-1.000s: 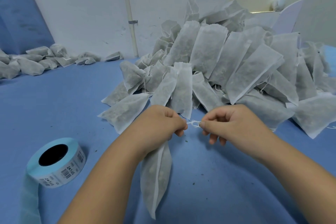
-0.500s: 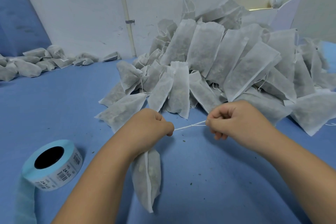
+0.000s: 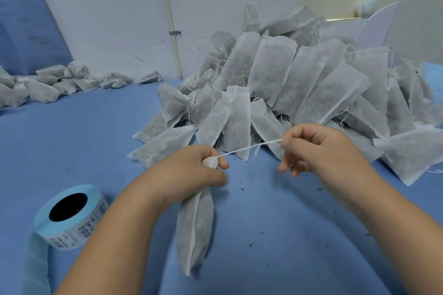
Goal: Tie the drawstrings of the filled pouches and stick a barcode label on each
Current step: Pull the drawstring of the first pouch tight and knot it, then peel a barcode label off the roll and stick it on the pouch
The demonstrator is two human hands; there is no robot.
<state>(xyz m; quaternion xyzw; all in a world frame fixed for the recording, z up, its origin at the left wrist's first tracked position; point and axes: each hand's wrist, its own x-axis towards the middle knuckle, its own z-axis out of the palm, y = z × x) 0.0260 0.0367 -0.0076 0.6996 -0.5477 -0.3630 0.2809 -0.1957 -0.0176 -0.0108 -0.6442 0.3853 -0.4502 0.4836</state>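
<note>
Soft, even, cool light from above leaves only faint shadows on the blue bench [image 3: 275, 235], with no glare, wide-angle bowing at the edges, and slight overall softness.

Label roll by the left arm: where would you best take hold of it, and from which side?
Probably by the rim of the label roll, from above: it lies nearly flat, core hole facing up, so fingers can hook into the hole with the thumb on the printed outer wall. Come from the right, since the loose backing strip trails off at its lower left.
</note>
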